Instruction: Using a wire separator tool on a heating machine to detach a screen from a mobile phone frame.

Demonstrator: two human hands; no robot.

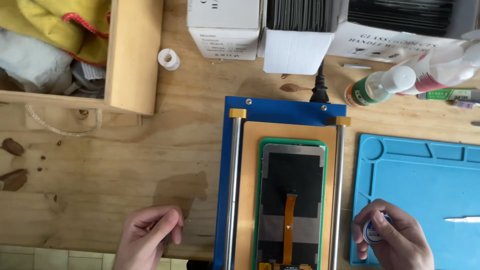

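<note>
My left hand [147, 240] rests at the wooden table's front edge, left of a blue screen-separator machine [285, 110]. Its fingers are pinched together, and I see nothing between them. My right hand [392, 242] lies on the corner of a blue work mat [425, 180] and grips a small round spool [372, 232], white with a blue label. On the machine's orange pad [250, 190], between two metal rails, lies a phone display panel [292, 180] in a green frame, back side up. An orange flex cable [289, 225] runs down its middle.
A wooden box [132, 55] with yellow cloth stands at the far left, with a white spool [168, 59] beside it. White cartons [225, 30] line the back edge. Plastic bottles [380, 85] lie at the far right. A thin white tool [462, 219] lies on the mat. A black plug [320, 92] enters the machine.
</note>
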